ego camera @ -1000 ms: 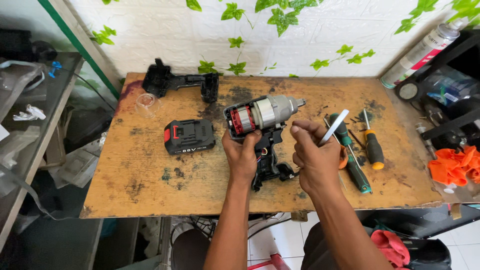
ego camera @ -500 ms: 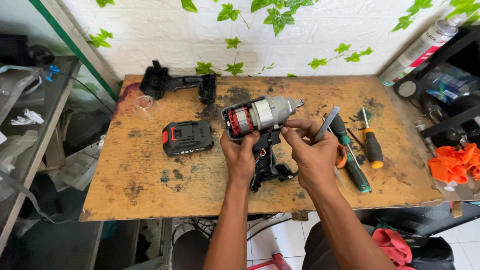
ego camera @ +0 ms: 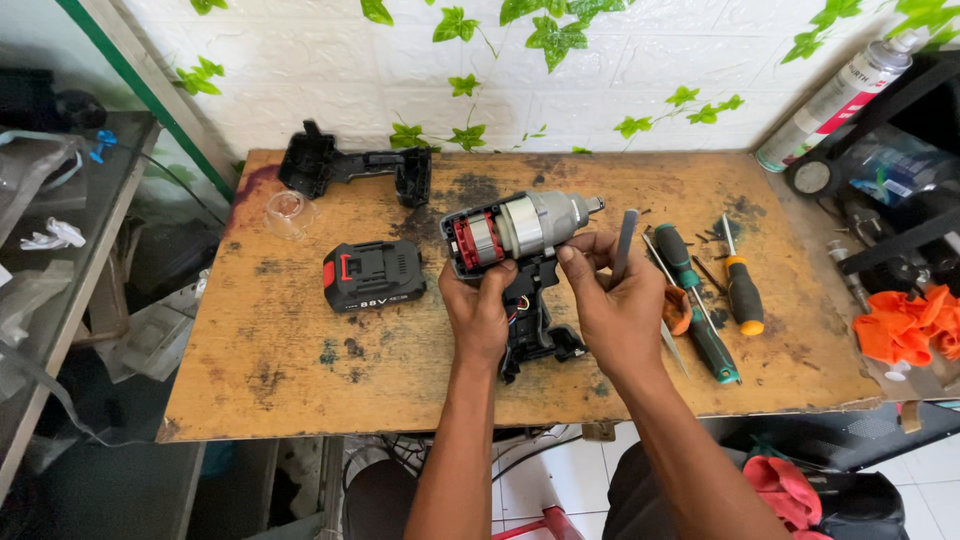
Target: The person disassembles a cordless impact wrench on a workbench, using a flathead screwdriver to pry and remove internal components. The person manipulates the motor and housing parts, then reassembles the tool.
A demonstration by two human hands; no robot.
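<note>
Left hand (ego camera: 480, 310) gripping drill (ego camera: 515, 235), right hand (ego camera: 615, 305) raised

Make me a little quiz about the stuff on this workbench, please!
1. True or false: the drill has its side cover off, so the motor shows.
2. Which hand holds the thin grey tool? A) left hand B) right hand
3. What black and red thing lies left of the drill?

Key:
1. True.
2. B.
3. The battery.
</note>
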